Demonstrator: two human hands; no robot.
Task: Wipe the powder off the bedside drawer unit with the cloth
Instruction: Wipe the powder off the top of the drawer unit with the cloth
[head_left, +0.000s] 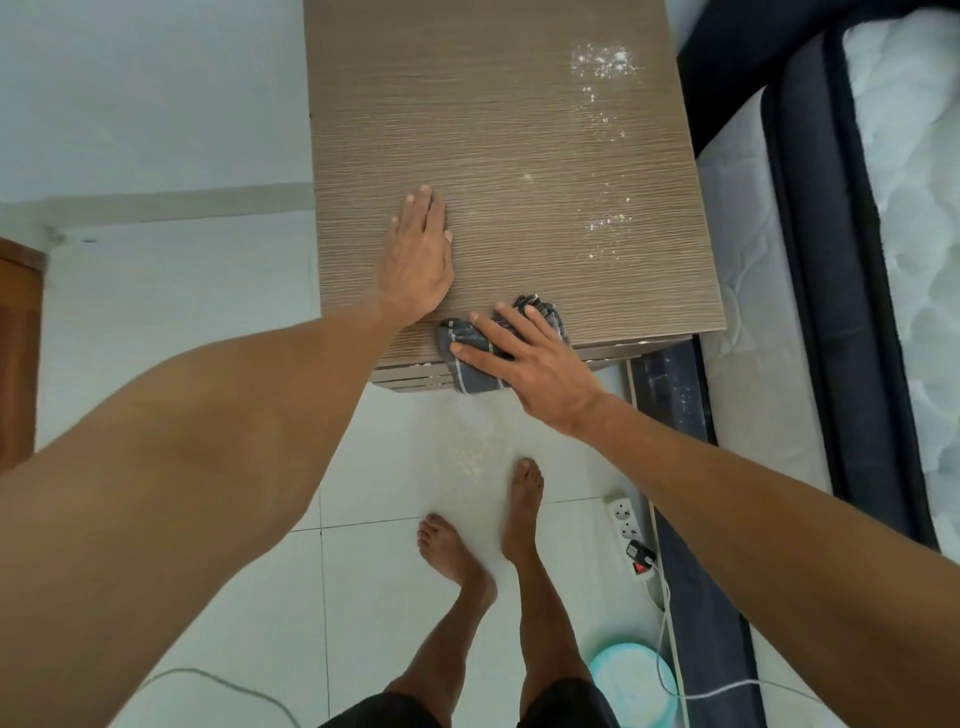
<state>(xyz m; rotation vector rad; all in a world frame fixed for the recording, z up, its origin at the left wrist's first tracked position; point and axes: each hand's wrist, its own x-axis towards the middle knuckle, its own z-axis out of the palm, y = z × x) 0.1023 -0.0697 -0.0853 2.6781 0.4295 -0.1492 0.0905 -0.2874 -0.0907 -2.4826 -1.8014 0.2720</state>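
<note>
White tiled floor (208, 322) underfoot, with a faint white dusting on the tile just in front of the unit. Bed (831, 312) along the right side: dark frame, white quilted mattress. Bedside drawer unit (493, 130) between wall and bed, seen from above, wood-grain top, drawer fronts just visible below the near edge. Bare feet (488, 530) planted on the tile directly in front of the unit.

Left hand (421, 254) laid flat, palm down, on the near-left part of the top; fingers together and extended, nothing held. Right hand (524, 358) at the near edge of the top, pressed down on the cloth (467, 358), fingers spread over it. Not closed around the cloth; pinned flat under palm and fingers.

Cloth: dark grey with thin pale stripes, bunched, partly on the top and partly draped over the near edge, down across the drawer fronts.

Powder (605, 62): densest white patch at the far-right corner of the top, a scattered trail running toward the near edge along the right side, a second smaller cluster about midway. Left and centre of the top largely free of powder.

Round pale-blue lid or container (634, 691) on the floor near the bed. White power strip (626, 517) on the floor beside the bed frame, with a black plug and a white cable.
</note>
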